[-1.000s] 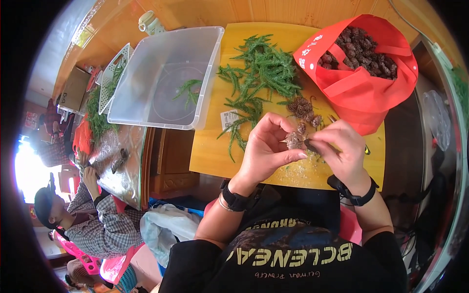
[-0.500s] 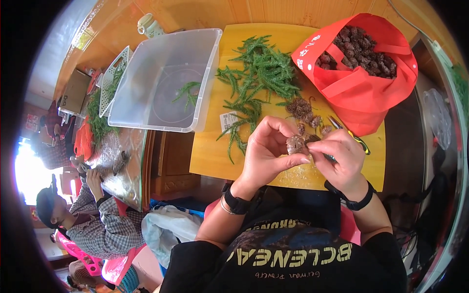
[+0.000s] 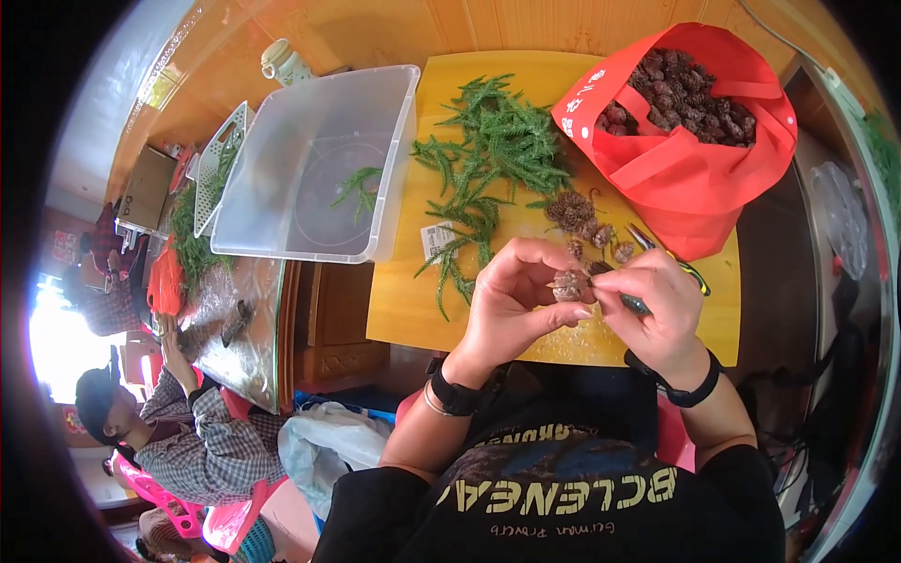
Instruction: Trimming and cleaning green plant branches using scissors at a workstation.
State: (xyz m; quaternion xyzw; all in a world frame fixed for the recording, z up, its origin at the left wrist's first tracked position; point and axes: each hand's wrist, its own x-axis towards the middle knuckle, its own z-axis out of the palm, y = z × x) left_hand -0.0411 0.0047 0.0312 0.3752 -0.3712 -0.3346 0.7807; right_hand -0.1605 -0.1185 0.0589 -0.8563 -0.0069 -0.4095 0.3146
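Between the thumb and fingers of my left hand (image 3: 514,296) is a small brown pine cone (image 3: 569,285), held above the near edge of the yellow board (image 3: 413,305). My right hand (image 3: 657,296) is closed in a pinch against the cone's right side. A dark green piece (image 3: 635,305) shows between its fingers; its kind is unclear. Just beyond my hands lie several loose pine cones (image 3: 571,211). Pliers (image 3: 693,272) with yellow-and-black handles rest to their right. Green artificial sprigs (image 3: 511,136) are heaped farther back on the board.
A red bag (image 3: 694,192) full of pine cones stands at the back right. A clear plastic bin (image 3: 282,155), with a sprig inside, is at the left. Beyond it are a white basket (image 3: 218,169) and more greenery. A co-worker (image 3: 202,441) in a checked shirt sits at the left.
The cone has turned slightly in my fingers, and more of the dark green piece shows at my right hand. The co-worker's hands have shifted at their table.
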